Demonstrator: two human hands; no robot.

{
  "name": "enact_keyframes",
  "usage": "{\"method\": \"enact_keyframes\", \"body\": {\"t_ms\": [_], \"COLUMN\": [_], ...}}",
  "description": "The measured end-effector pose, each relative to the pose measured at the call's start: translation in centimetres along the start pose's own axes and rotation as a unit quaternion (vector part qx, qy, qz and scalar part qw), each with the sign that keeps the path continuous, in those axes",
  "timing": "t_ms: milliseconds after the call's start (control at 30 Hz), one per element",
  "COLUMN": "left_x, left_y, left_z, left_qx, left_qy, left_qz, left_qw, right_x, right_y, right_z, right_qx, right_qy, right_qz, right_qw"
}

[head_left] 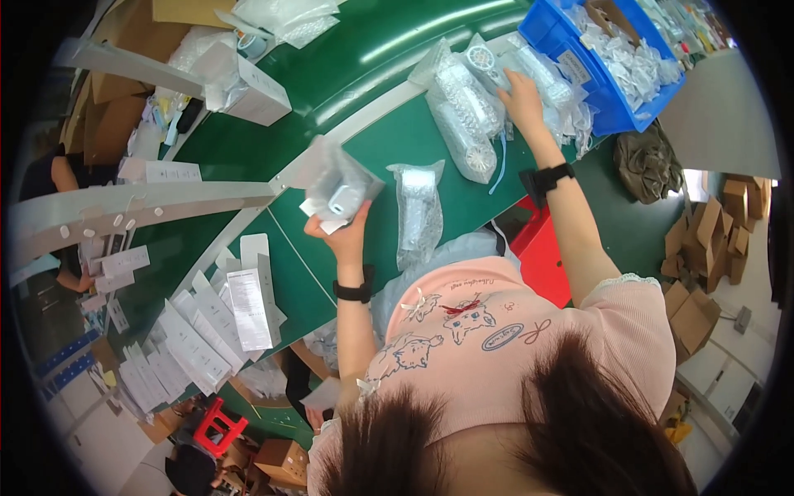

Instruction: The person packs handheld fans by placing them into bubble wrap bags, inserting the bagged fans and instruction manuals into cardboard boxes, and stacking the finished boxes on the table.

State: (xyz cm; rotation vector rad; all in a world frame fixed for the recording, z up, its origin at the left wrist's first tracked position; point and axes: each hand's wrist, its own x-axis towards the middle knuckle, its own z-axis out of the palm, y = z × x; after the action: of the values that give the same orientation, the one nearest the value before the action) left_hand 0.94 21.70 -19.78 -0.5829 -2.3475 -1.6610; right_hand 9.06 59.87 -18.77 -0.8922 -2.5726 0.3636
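My left hand is closed around the lower end of a white box, which is smeared by motion and has a pale device shape on its side. Beside it on the green bench lies one bubble-wrapped device. At the upper right, my right hand has its fingers spread among several bubble-wrapped devices. The nearest to its fingertips is a pale device with a round, fan-like end. Whether the fingers touch it, I cannot tell.
A blue bin of crumpled clear wrapping stands beyond my right hand. White boxes stand in a row at the left. A green conveyor belt runs behind a metal rail. A red stool is under the bench edge. Other people work at the left.
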Motion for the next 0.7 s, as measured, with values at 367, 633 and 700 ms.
{"method": "enact_keyframes", "body": {"t_ms": [367, 633, 700], "left_x": [3.8, 4.8, 4.8], "left_y": [6.3, 6.7, 7.0], "left_z": [-3.0, -2.7, -2.9], "left_qx": [0.095, 0.15, 0.166], "left_qy": [-0.081, -0.09, -0.087], "left_qz": [0.09, 0.079, 0.067], "left_qw": [0.988, 0.981, 0.98], "right_x": [-6.5, -7.0, -7.2], "right_y": [2.2, 2.7, 1.3], "right_z": [2.3, 3.9, 1.4], "right_qx": [-0.039, 0.178, 0.073], "right_qy": [-0.15, -0.028, -0.009], "right_qz": [0.155, 0.28, 0.185], "right_qw": [0.976, 0.943, 0.98]}}
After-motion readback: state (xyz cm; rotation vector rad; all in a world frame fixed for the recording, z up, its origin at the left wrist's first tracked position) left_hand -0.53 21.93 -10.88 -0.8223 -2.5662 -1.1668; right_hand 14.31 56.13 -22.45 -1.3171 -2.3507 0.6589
